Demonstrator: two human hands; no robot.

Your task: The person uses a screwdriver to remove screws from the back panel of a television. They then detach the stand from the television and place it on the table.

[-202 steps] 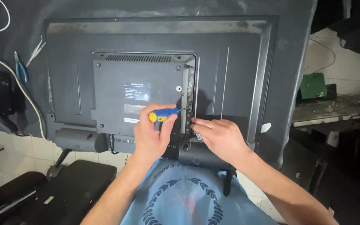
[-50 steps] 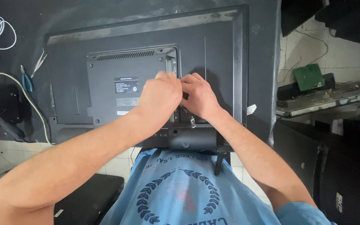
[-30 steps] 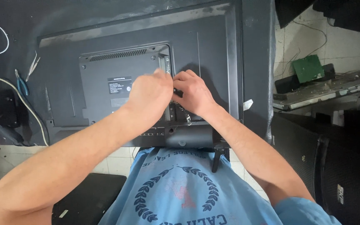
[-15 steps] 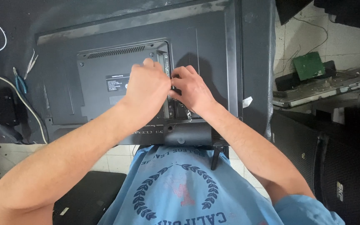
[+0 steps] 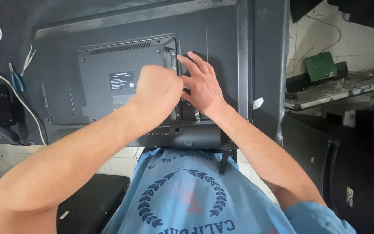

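Meeting at the back cover's (image 5: 109,91) right edge: left hand (image 5: 159,93), right hand (image 5: 202,86).

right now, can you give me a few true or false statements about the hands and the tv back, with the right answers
1. Both hands meet at the right edge of the raised back panel. True.
2. The left hand is spread flat and open. False: it is curled into a fist.
3. The right hand has its fingers stretched out on the television. True.
4. The green circuit board lies on the television. False: it sits off to the right, on a shelf.
5. Blue-handled pliers lie left of the television. True.
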